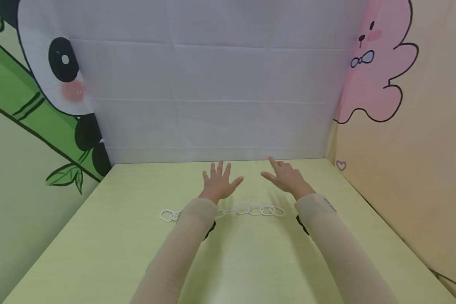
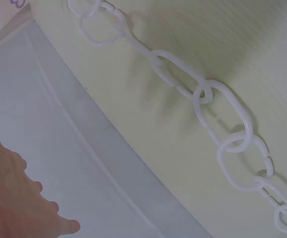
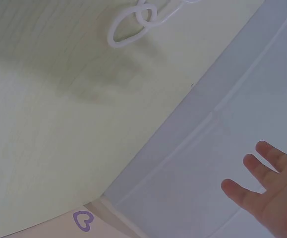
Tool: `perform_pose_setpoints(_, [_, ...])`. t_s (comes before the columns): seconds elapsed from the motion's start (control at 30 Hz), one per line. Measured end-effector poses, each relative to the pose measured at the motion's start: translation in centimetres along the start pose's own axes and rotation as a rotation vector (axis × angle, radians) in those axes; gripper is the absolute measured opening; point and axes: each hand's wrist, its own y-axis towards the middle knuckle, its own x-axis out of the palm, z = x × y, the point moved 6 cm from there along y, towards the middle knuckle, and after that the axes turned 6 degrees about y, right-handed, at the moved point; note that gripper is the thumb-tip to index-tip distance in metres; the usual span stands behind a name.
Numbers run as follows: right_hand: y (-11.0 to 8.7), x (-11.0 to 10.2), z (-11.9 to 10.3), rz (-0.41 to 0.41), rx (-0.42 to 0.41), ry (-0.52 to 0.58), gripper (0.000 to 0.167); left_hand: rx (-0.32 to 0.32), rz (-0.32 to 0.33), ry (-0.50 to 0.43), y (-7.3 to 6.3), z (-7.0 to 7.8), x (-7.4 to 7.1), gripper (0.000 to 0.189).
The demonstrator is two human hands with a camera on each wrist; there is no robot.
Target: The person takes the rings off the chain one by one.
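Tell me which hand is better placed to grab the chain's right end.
The right hand, I'd judge: in the head view it is nearer that end of the chain, its fingers holding nothing. The left hand, also free, is nearer the chain's middle.

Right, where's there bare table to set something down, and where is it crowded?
The table is bare left of the white chain, on the chain's near side between left sleeve and right sleeve, and from right sleeve to right-hand wall. It's crowded mid-table, where the left sleeve hides part of the chain.
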Motion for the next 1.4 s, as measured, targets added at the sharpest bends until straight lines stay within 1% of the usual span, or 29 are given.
perform_pose_setpoints(0.2, [-0.3,0.1,0.5,0.005,0.002,0.009,0.074,0.017,-0.001,-0.006,0.0,0.5,0.2,0.077])
perform_pose_setpoints(0.47, [-0.6,0.0,1.3,-0.009,0.011,0.013,0.075,0.034,-0.016,0.001,0.0,1.4,0.4,0.076])
perform_pose_setpoints(0.63, [-0.7,0.0,1.8,-0.02,0.026,0.02,0.075,0.051,-0.027,0.007,0.5,2.0,1.1,0.076])
perform_pose_setpoints(0.83, [-0.8,0.1,2.3,-0.028,0.038,0.035,0.075,0.08,-0.029,0.0,0.8,2.7,1.7,0.076])
perform_pose_setpoints(0.97, [-0.9,0.3,2.7,-0.035,0.042,0.044,0.075,0.092,-0.052,-0.005,1.3,3.0,2.5,0.076])
perform_pose_setpoints(1.13, [-1.1,0.4,3.0,-0.051,0.054,0.061,0.076,0.099,-0.08,-0.035,1.8,3.5,3.4,0.077])
perform_pose_setpoints(1.17, [-1.2,0.4,3.1,-0.052,0.056,0.064,0.076,0.11,-0.07,-0.043,2.0,3.6,3.6,0.079])
perform_pose_setpoints(1.27, [-1.3,0.5,3.4,-0.051,0.057,0.07,0.076,0.127,-0.071,-0.056,1.8,4.2,3.7,0.082])
perform_pose_setpoints(1.37, [-1.4,0.9,3.6,-0.064,0.063,0.08,0.077,0.139,-0.072,-0.059,1.4,4.7,3.4,0.08])
perform_pose_setpoints(1.4, [-1.4,1.0,3.7,-0.07,0.065,0.084,0.077,0.133,-0.087,-0.052,1.2,4.9,3.3,0.077])
